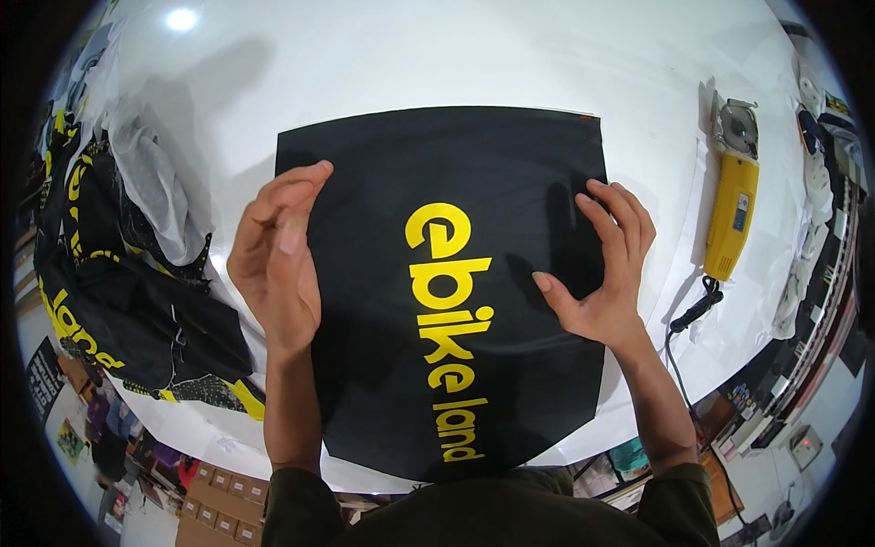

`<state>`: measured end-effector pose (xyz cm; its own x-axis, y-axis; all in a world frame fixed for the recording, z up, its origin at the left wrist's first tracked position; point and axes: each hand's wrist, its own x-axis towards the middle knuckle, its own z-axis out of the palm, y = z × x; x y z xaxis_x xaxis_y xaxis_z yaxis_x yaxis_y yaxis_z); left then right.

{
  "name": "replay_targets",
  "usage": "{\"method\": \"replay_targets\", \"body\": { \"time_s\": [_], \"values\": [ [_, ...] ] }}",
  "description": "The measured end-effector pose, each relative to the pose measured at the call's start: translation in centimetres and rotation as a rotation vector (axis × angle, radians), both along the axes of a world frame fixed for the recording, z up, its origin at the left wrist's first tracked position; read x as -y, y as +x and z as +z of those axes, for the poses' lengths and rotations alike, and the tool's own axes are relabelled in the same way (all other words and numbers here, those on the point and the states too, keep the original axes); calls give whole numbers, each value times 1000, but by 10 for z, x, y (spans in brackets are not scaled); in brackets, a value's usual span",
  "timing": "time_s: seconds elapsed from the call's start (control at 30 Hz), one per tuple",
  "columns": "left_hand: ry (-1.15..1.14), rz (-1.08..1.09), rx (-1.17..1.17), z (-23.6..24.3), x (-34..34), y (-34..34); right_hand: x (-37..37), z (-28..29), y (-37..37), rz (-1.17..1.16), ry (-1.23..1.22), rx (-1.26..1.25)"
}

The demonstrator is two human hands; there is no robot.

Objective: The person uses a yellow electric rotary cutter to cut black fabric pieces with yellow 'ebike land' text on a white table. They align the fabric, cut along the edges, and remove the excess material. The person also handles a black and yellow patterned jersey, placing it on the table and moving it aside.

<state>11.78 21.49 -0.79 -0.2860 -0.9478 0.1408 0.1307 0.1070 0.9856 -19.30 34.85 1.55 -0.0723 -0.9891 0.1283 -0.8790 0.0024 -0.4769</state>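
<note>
A black fabric panel (365, 155) with large yellow lettering lies flat on the white table (456, 55). My left hand (276, 260) hovers at the panel's left edge, fingers loosely bent and apart, with nothing visibly held. My right hand (606, 269) is spread over the panel's right side, its fingers curved and apart, casting a dark shadow on the fabric. Whether either hand touches the cloth is hard to tell. Both forearms come up from the lower edge.
At left, a pile of black, yellow and sheer white fabric (182, 319) lies on the table. At right rests a yellow electric rotary cutter (729, 210) with a black cord (684, 321). Stacked brown boxes (219, 510) stand below the table's near edge.
</note>
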Motion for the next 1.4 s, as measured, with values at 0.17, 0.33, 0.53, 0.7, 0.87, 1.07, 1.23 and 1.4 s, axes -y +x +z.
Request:
{"method": "replay_targets", "body": {
  "time_s": [0.17,0.33,0.53,0.7,0.87,1.07,1.23,1.4],
  "values": [
    [158,-21,-290,-5,10,10,0,-3,-1,-7,-20,-45],
    [257,83,-395,5,10,0,3,0,4,6,5,-122],
    [185,16,-148,13,12,-2,2,-5,4,11,-67,-159],
    [-90,19,198,12,10,5,1,-9,4,6,-99,-201],
    [-536,-75,603,14,12,1,-1,-13,4,-28,-103,-212],
    [-554,-94,747,14,11,1,-1,-18,3,-40,-156,-197],
    [-532,-78,713,9,11,-2,-2,-20,2,-41,-186,-207],
    [-538,-75,714,9,10,-3,-3,-21,1,-35,-183,-212]
  ]
}}
